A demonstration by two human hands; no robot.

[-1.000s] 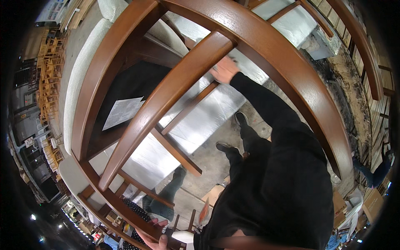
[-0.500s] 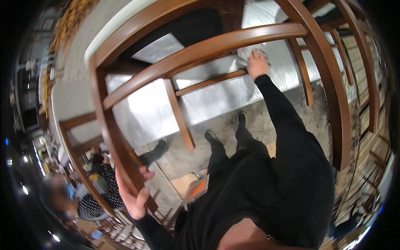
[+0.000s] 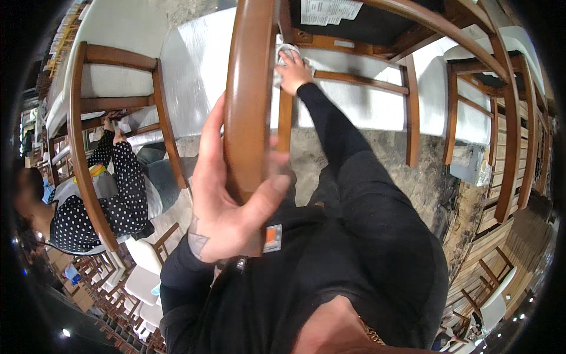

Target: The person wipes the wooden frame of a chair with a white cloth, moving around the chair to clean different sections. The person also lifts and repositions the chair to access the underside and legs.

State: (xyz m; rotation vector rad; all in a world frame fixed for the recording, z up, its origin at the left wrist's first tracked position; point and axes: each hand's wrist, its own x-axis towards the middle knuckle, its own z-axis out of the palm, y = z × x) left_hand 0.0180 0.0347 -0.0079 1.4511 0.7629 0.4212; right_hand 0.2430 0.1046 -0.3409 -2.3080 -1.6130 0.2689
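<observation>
A brown wooden chair rests turned over on a pale, plastic-covered work surface [image 3: 194,76]. One of its posts [image 3: 250,88] rises close in front of me. My left hand [image 3: 233,206] is wrapped round the lower end of that post, thumb on one side and fingers on the other; the fingertips are blurred. Farther off, my right hand [image 3: 295,74] presses a crumpled white cloth [image 3: 286,48] against the chair's frame, beside a leg and just left of a rail [image 3: 359,81]. The dark underside [image 3: 377,23] of the seat carries a white paper label [image 3: 330,10].
Another wooden chair [image 3: 118,105] stands on the left, with a person in a dotted top [image 3: 97,215] working beyond it. More chairs [image 3: 512,118] line the right side. Several pale-seated chairs [image 3: 141,283] are at lower left. Slatted wood [image 3: 501,230] lies at right.
The chair has swung round, its near post now upright before me. My left hand has come up and inward with it. My right hand and the cloth have shifted left along the frame.
</observation>
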